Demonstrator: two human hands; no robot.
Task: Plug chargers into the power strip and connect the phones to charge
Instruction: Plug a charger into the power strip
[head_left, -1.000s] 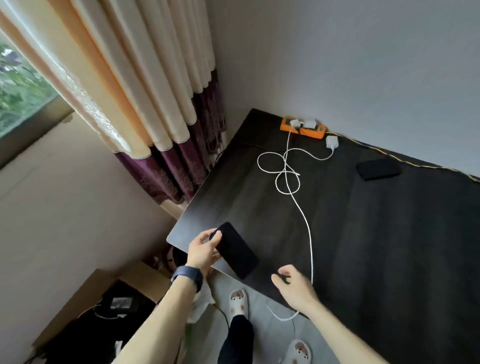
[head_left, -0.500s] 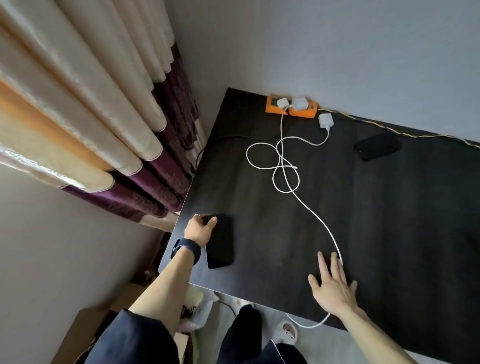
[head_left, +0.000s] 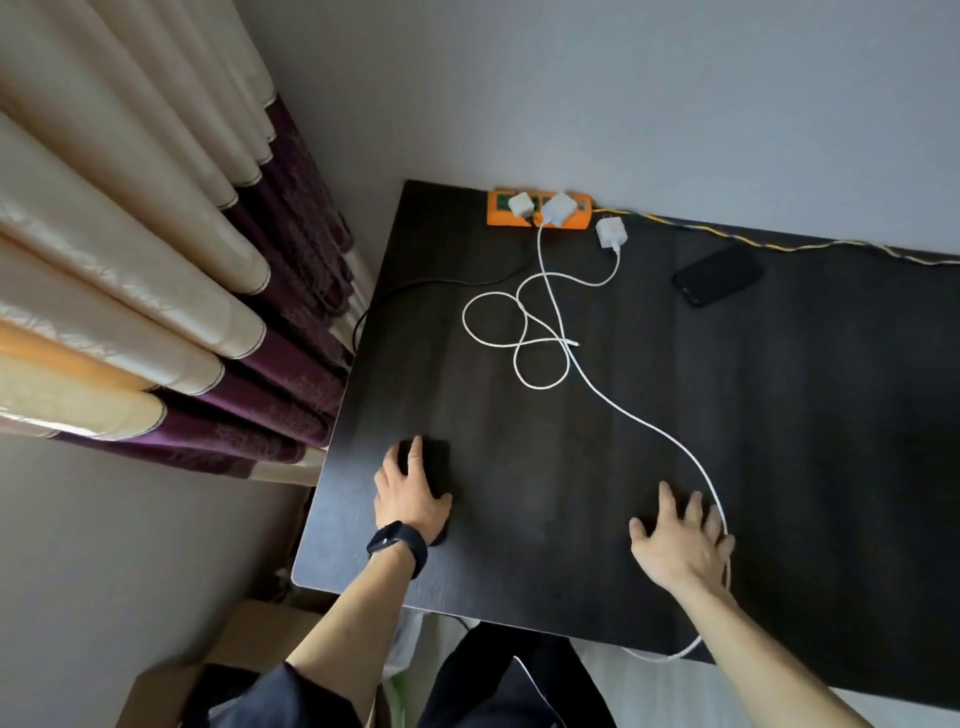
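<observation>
Table (head_left: 779, 467), dark, carrying all items; orange power strip (head_left: 498, 218) at its far edge with two white chargers plugged in, a third charger (head_left: 610, 232) loose just beside it. Left hand (head_left: 410, 493), grip flat and pressing the near phone (head_left: 439, 457), long axis pointing away; second phone (head_left: 719, 275) far right. Right hand (head_left: 675, 545), grip spread and unclenched, touching the white cable (head_left: 623, 410), whose trailing end hangs off the near edge beside it, so this hand is nearer.

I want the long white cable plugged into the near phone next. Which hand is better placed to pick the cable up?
The right hand: it lies flat beside the long white cable, fingers nearly touching it. The left hand rests on the near black phone.
</observation>
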